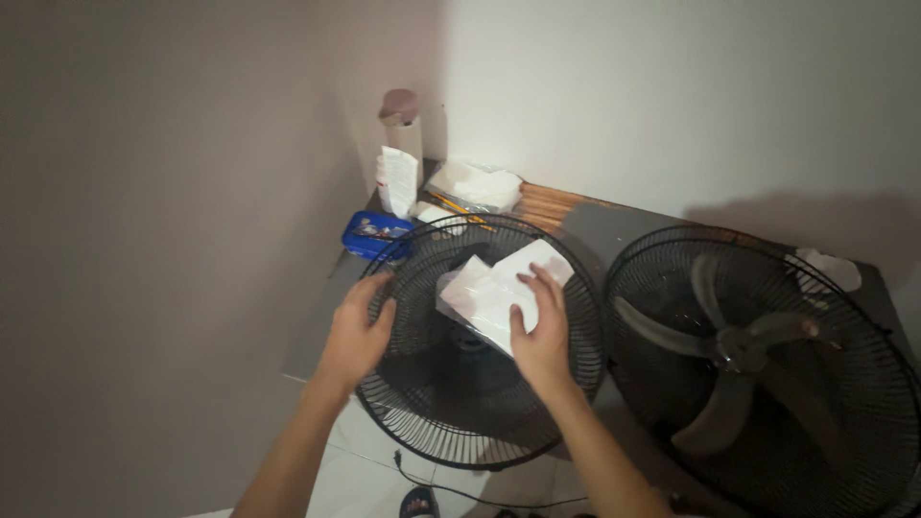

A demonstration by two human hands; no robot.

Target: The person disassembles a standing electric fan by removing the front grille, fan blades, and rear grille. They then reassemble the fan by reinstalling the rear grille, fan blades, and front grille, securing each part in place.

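- Left hand (357, 331): fingers curled over rim of black fan grille (422, 422) at its 9 o'clock, gripping the wire.
- Right hand (539, 336): flat and spread, pressing white cloth (484, 288) onto grille centre; nothing pinched.
- Grille: overhanging table edge (317, 336) toward 6 o'clock. Risk judged: tipping to floor if left grip slackens under wiping pressure.
- Cloth: snagging on wires likely.
- Bladed fan half (758, 355) at 3 o'clock, just beside; knock possible from right elbow.
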